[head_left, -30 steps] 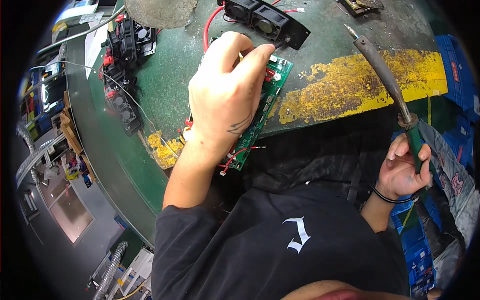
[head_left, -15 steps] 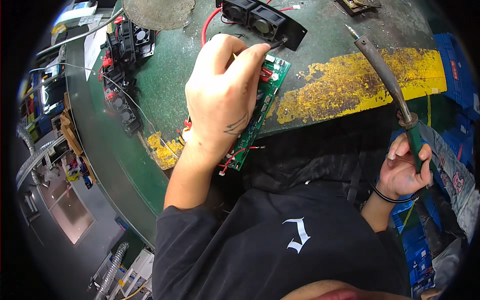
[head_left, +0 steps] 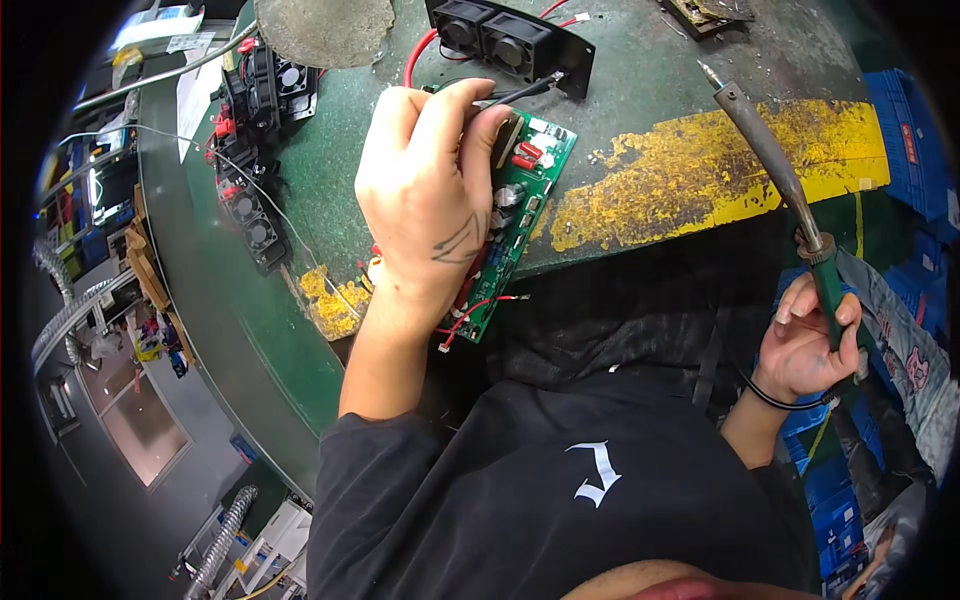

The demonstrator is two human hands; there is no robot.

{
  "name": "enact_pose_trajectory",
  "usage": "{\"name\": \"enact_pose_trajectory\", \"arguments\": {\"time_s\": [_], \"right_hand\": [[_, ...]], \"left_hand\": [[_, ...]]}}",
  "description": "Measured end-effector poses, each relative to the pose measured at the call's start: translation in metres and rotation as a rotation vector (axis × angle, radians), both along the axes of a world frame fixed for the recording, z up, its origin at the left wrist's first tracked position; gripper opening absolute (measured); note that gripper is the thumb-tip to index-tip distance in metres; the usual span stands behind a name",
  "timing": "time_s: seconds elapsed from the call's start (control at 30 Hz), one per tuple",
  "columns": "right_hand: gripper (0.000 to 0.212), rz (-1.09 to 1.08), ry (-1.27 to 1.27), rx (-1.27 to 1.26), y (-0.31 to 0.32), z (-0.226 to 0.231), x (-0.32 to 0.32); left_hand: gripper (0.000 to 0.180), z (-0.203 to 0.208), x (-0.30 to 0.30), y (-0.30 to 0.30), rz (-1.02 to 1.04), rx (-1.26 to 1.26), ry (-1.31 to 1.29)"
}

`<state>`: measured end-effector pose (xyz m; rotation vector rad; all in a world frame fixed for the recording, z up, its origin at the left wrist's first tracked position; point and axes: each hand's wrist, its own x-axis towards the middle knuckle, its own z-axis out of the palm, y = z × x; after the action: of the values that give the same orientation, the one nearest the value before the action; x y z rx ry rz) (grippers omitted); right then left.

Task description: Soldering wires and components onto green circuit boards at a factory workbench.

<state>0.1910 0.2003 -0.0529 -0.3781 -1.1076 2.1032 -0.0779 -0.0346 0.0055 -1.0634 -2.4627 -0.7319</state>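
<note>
My left hand (head_left: 425, 190) is closed above a green circuit board (head_left: 535, 205), its thumb and forefinger pinching a black wire (head_left: 525, 93). The wire's far end meets a black panel carrying two small fans (head_left: 508, 45), just beyond the hand. Red parts and coils show along the board's right side; the hand covers much of its left. Short red wires (head_left: 478, 308) hang at the board's near end, over the table edge. In my right hand (head_left: 808, 340) is a soldering iron (head_left: 768, 150), gripped by its green handle, tip pointing up and away from the board.
More fan units (head_left: 250, 215) with red parts lie at the left of the green table (head_left: 640, 75). A round grey plate (head_left: 325, 30) sits at the far left. Worn yellow paint (head_left: 700, 180) marks the front edge. Blue crates (head_left: 900, 130) stand at the right.
My left hand has shifted slightly left and back toward me with the black wire, uncovering more of the board. The fan panel has tilted and moved a little left. The soldering iron stays nearly still.
</note>
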Motion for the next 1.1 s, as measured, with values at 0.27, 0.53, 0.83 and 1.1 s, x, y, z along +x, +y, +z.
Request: {"name": "enact_pose_trajectory", "arguments": {"time_s": [0.27,0.53,0.83,1.1], "right_hand": [[0.03,-0.004,0.023,-0.007,0.002,0.005,0.007],[0.027,-0.049,0.018,0.002,0.004,0.014,0.017],[0.026,-0.016,0.073,-0.004,0.011,0.007,0.025],[0.029,-0.009,0.116,-0.035,0.02,0.001,0.038]], "left_hand": [[0.017,0.004,-0.007,-0.003,0.079,0.087,-0.041],[0.016,0.004,-0.015,-0.004,0.087,0.23,-0.116],[0.014,0.009,-0.013,-0.02,0.187,-0.057,0.083],[0.012,0.007,-0.023,-0.032,-0.046,0.035,-0.178]]}}
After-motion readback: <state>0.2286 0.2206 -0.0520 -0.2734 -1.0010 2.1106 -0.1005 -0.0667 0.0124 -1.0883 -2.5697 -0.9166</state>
